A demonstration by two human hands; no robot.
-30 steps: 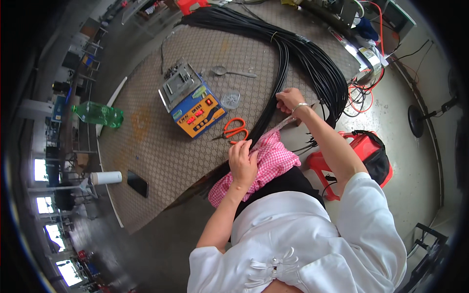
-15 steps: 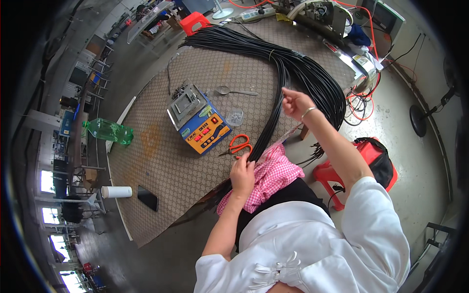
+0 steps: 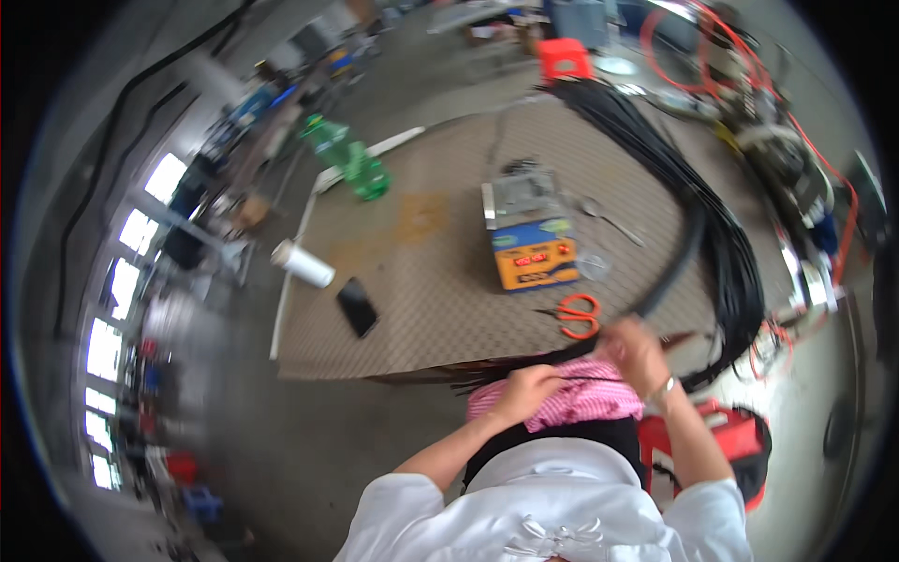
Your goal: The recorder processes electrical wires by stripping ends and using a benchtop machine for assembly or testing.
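Black cable (image 3: 676, 267) in right hand (image 3: 633, 343)

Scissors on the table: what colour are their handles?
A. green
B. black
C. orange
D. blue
C: the scissors lie on the table just in front of the yellow box with a red display, and their looped handles are plainly orange.

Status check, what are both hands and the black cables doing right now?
Left hand on pink cloth. Right hand blurred at black cables, grip unclear. Scissors lie just beyond the hands.
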